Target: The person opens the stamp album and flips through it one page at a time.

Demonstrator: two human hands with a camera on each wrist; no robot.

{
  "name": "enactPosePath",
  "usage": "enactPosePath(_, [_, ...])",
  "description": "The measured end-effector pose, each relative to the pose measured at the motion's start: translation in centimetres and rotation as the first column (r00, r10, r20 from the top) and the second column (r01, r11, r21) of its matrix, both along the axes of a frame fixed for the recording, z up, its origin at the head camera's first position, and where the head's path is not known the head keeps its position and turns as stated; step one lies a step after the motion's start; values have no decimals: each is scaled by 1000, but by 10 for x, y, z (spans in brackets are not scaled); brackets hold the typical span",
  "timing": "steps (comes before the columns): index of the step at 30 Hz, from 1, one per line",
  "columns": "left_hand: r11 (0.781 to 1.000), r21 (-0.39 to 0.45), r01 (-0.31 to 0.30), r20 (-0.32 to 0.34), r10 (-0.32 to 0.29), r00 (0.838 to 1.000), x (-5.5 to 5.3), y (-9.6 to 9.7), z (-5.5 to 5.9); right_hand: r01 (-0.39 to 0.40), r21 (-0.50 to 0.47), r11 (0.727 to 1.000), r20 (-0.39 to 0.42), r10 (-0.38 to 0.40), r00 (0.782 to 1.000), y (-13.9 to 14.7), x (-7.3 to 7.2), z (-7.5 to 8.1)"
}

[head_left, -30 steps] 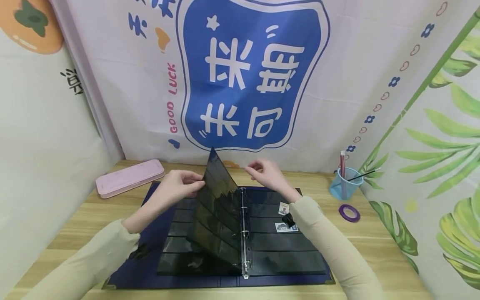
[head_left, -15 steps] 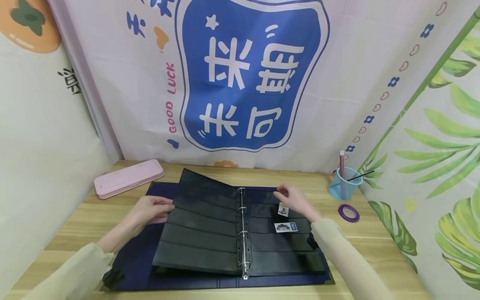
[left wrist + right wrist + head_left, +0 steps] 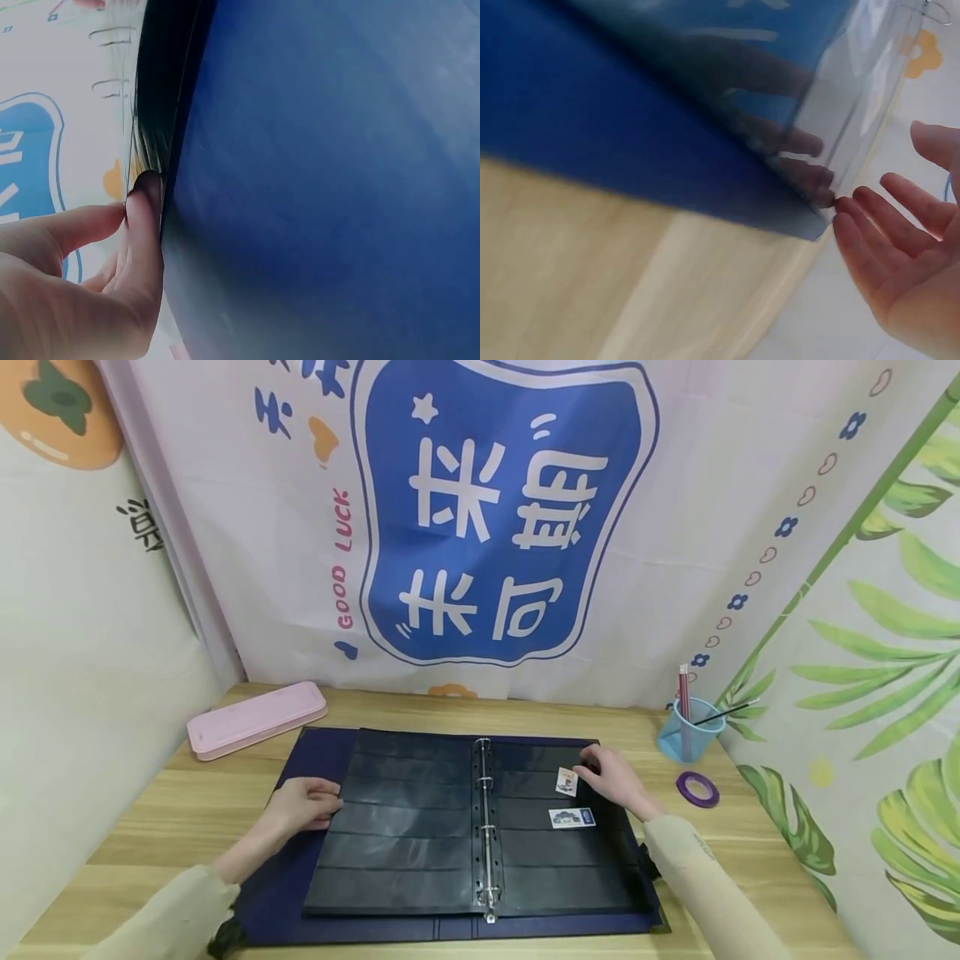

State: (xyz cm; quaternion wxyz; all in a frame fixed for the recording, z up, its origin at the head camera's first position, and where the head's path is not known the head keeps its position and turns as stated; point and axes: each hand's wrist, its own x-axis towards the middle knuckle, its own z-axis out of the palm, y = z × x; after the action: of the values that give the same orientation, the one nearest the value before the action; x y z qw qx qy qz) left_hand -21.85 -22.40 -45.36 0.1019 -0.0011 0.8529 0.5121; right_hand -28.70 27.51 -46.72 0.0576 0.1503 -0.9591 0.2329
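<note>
A dark blue ring-bound stamp album lies open on the table, with black pocket pages on both sides of its metal rings. At the outer edge of the left page is my left hand; in the left wrist view, its thumb and a finger pinch that page's edge. Two stamps lie on the right page: a small upright one and a wider one. My right hand is over the right page's upper outer edge. Its fingers are loosely bent and hold nothing.
Back left on the wooden table is a pink pencil case. A blue mesh cup with pencils and a purple tape roll stand to the right. A printed cloth hangs behind.
My left hand has brought the raised page over to the left and down, so it now lies nearly flat. The right hand has moved right and lower, to the right page's outer edge.
</note>
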Motion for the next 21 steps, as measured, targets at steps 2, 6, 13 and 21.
enactPosePath(2, [998,-60,-4,-65,0,998,1,3,0,-11,18,1000,-7,11,1000,3,0,-3])
enactPosePath(6, [968,-250,-23,-201,-29,979,3,8,-3,-52,63,997,0,52,999,10,-1,-8])
enactPosePath(13, [911,-407,-64,-336,-84,938,5,14,-14,-110,74,991,124,100,987,22,-3,-13])
enactPosePath(21, [828,-558,-57,-535,-306,787,7,16,-28,-158,103,982,211,133,968,30,-8,-19])
